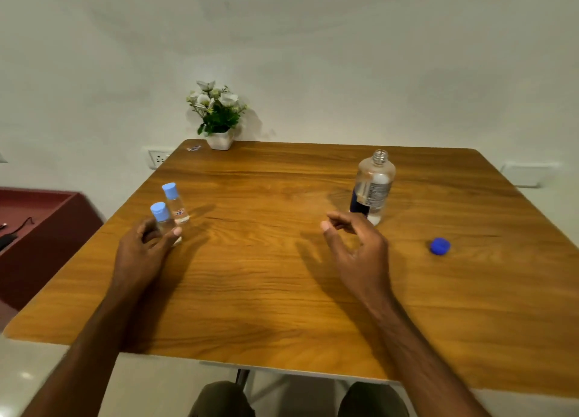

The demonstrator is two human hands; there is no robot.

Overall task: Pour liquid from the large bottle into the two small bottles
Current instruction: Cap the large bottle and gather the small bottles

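Note:
The large clear bottle [372, 186] stands uncapped on the right of the wooden table [282, 275], with a dark label and only a little liquid at its base. Its dark blue cap [440, 246] lies on the table further right. Two small clear bottles with light blue caps stand at the left: the near small bottle [161, 217] and the far small bottle [175, 203] just behind it. My left hand [142, 249] is wrapped around the near small bottle's lower body. My right hand [357, 247] hovers empty, fingers loosely curled, just in front of the large bottle.
A white pot of artificial flowers [219, 115] sits at the table's far edge against the wall. A dark red cabinet [40, 228] stands to the left of the table. A wall socket [158, 158] is behind the table's left corner.

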